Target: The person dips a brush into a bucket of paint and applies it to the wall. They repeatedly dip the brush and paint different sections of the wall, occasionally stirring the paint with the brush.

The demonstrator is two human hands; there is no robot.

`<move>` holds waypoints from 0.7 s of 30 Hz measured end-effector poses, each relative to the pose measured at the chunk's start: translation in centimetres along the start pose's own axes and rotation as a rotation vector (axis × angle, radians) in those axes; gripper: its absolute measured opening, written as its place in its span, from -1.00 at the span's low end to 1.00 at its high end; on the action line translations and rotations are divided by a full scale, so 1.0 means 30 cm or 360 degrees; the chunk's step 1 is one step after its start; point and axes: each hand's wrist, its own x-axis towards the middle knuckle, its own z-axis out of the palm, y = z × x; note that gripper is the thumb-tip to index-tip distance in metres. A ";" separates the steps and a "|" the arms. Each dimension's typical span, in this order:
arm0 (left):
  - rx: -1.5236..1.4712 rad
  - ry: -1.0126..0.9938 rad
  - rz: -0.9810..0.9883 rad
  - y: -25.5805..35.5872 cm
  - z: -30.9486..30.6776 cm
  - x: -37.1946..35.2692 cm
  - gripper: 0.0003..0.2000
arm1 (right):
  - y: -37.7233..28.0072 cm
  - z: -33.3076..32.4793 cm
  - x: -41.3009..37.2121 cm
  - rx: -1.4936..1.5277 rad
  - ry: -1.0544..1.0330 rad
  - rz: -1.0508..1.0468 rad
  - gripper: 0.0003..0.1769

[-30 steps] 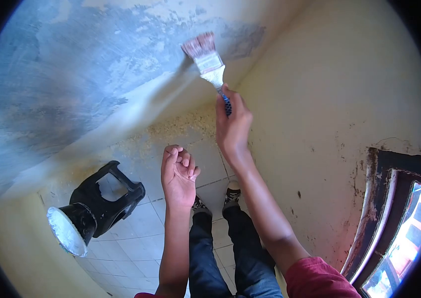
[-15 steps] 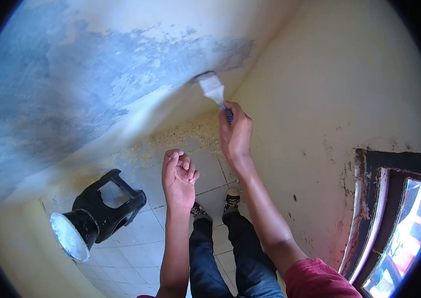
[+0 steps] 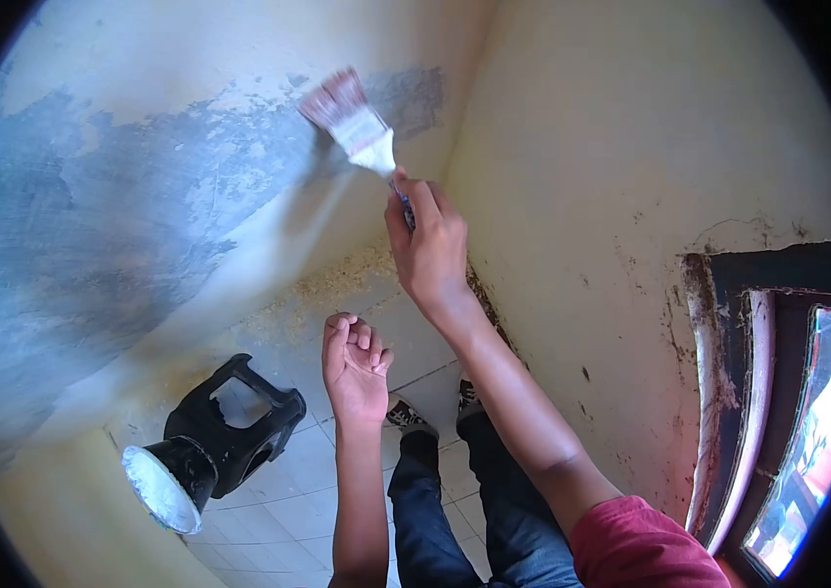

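Observation:
My right hand is closed round the handle of a flat paintbrush with a pale ferrule and reddish-brown bristles. Slightly blurred, the bristles overlap the upper edge of a blue-grey patch on the wall, and the brush casts a shadow just below. My left hand hangs in mid-air, palm up. Its fingers are loosely curled and hold nothing.
A black plastic stool stands on the tiled floor at lower left, and a tub of white paint sits on it. Crumbs of debris line the wall's foot. At right is a dark window frame with flaking edges.
My right hand has swung the paintbrush up and left, off the pale wall near the corner to the blue-grey patch. My left hand stays curled and nearly in place; the view has shifted slightly.

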 end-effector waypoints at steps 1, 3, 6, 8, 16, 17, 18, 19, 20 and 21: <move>0.0002 -0.0003 0.0007 -0.001 0.002 -0.004 -0.89 | 0.025 0.009 -0.023 0.0002 0.0002 -0.0002 -0.79; 0.0010 -0.0003 0.0005 0.001 0.010 -0.008 -0.90 | 0.055 -0.002 -0.061 -0.0160 -0.0224 0.0269 -0.80; 0.0035 0.0014 0.0006 0.015 0.024 -0.018 -0.90 | 0.074 -0.032 -0.094 -0.0288 -0.0416 0.0506 -0.80; 0.0056 0.0014 0.0001 0.025 0.030 -0.025 -0.90 | 0.058 -0.047 -0.075 -0.0341 -0.0427 0.0522 -0.81; 0.0078 0.0011 0.0038 0.026 0.035 -0.034 -0.91 | -0.157 -0.150 0.101 0.0058 -0.0039 0.0213 -0.87; 0.0076 0.0023 0.0044 0.020 0.037 -0.034 -0.91 | -0.157 -0.155 0.097 0.0133 0.0036 0.0141 -0.88; 0.0081 0.0024 0.0041 0.014 0.037 -0.035 -0.91 | -0.154 -0.157 0.091 0.0208 0.0111 0.0068 -0.89; 0.0082 0.0011 0.0033 0.007 0.039 -0.034 -0.91 | -0.146 -0.157 0.084 0.0207 0.0113 0.0073 -0.89; 0.0082 0.0003 0.0026 0.000 0.038 -0.034 -0.91 | -0.131 -0.154 0.071 0.0295 0.0193 0.0048 -0.89; 0.0082 0.0009 0.0021 -0.008 0.036 -0.032 -0.91 | -0.113 -0.148 0.057 0.0381 0.0270 0.0024 -0.88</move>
